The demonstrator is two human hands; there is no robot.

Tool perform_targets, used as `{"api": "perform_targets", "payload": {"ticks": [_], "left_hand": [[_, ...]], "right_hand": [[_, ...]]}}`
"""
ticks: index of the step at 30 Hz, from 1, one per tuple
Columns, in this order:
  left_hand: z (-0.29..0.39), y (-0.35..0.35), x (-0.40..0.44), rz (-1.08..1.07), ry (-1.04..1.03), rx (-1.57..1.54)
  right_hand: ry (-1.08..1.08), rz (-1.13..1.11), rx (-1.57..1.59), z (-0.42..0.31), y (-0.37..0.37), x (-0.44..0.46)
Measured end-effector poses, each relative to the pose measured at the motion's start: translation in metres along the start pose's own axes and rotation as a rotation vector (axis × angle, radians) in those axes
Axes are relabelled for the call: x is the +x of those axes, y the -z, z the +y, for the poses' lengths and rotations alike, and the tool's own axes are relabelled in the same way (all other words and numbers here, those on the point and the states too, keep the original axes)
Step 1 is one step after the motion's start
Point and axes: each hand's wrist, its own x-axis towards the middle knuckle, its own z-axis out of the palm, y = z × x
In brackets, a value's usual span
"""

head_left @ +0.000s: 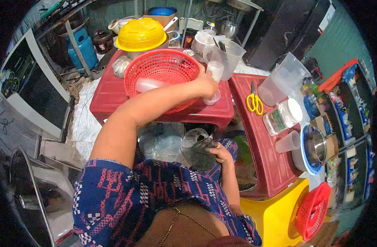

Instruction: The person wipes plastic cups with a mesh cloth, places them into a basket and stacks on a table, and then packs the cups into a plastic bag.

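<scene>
Left hand [207, 84] at clear cups [215, 71], right of red basket [168, 64]; fingers' closure hidden, undetermined | Right hand [222, 154]: fingers closed on dark mesh [201, 155], below basket | Step, judged: handling cups | Next move calls for secure cup grip

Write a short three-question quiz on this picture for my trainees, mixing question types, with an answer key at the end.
1. Multiple choice: which tool lies on the red table at the picture's right, near the white-lidded jar?
A) whisk
B) yellow-handled scissors
C) rolling pin

2. True or false: the person's left hand is holding the dark mesh.

3. Fill in the colour: the left forearm reaches across a ____ perforated basket.

Key:
1. B
2. False; the right hand holds it.
3. red
</scene>
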Motion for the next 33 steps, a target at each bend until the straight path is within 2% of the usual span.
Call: {"api": "perform_targets", "payload": {"ticks": [1, 3, 5, 9, 14, 15, 17, 18, 20, 24, 27, 28, 29, 31, 33], "left_hand": [[0.004, 0.0, 0.0, -0.069, -0.024, 0.08], [0.007, -0.005, 0.004, -0.051, -0.024, 0.114], [0.009, -0.011, 0.009, -0.011, -0.007, 0.156], [0.01, -0.019, 0.01, -0.025, -0.033, 0.125], [-0.014, 0.009, -0.002, 0.045, 0.039, -0.129], [-0.03, 0.02, -0.004, -0.04, 0.021, -0.212], [-0.075, 0.006, 0.0, -0.118, -0.186, -0.589], [-0.086, 0.006, -0.011, -0.125, -0.181, -0.584], [-0.106, 0.012, -0.032, 0.063, -0.221, -0.653], [-0.124, -0.02, -0.048, 0.161, -0.257, -0.789], [-0.127, -0.032, -0.053, 0.061, -0.146, -0.694], [-0.126, -0.04, -0.054, 0.074, -0.126, -0.562], [-0.124, -0.046, -0.054, 0.076, -0.127, -0.562], [-0.117, -0.053, -0.058, -0.284, 0.05, -0.28], [-0.116, -0.061, -0.063, -0.275, 0.067, -0.233]], "right_hand": [[0.033, -0.01, -0.01, 0.001, 0.0, 0.001], [0.069, -0.016, -0.02, 0.004, 0.004, 0.002], [0.012, 0.06, -0.089, 0.007, 0.008, 0.001], [0.01, 0.027, -0.005, 0.003, 0.004, -0.003], [0.033, 0.042, 0.018, 0.003, 0.002, -0.007], [0.033, 0.037, 0.028, 0.004, 0.002, -0.007], [0.104, 0.02, 0.015, 0.004, 0.002, -0.008], [0.053, -0.025, 0.043, 0.001, 0.004, -0.011], [0.062, -0.023, 0.016, -0.001, -0.001, -0.01], [0.075, -0.023, -0.026, -0.003, -0.006, -0.006], [0.083, -0.012, -0.038, 0.0, -0.005, -0.001], [0.1, -0.007, -0.058, 0.003, -0.003, 0.001], [0.101, -0.006, -0.06, 0.005, -0.001, 0.001], [0.059, 0.021, 0.023, 0.005, -0.001, 0.001], [0.064, 0.013, 0.007, 0.006, 0.001, 0.0]]}}
